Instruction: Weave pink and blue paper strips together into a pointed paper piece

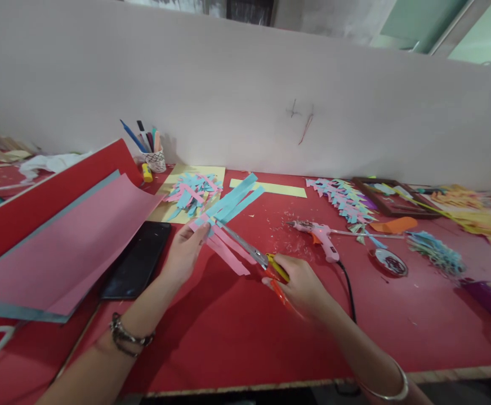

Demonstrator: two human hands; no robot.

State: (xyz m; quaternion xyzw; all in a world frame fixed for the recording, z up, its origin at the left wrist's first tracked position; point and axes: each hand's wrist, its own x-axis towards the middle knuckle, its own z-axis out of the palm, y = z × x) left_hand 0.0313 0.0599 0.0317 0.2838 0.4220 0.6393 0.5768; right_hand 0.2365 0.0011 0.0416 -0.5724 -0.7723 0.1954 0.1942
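Left grip point(186, 250): pinched on pink strips point(228, 257) and blue strips point(232, 196), which fan out past its fingertips.
Right grip point(302, 281): closed around the handles of the scissors point(251, 251).
Scissors: between the two grips, blades reaching to the strips.
Cut pieces point(192, 194): heaped on yellow paper point(199, 169), just beyond the left grip.
Glue gun point(324, 239): on the red bench point(220, 332), beyond the right grip.
Phone point(139, 261): left of the left grip.
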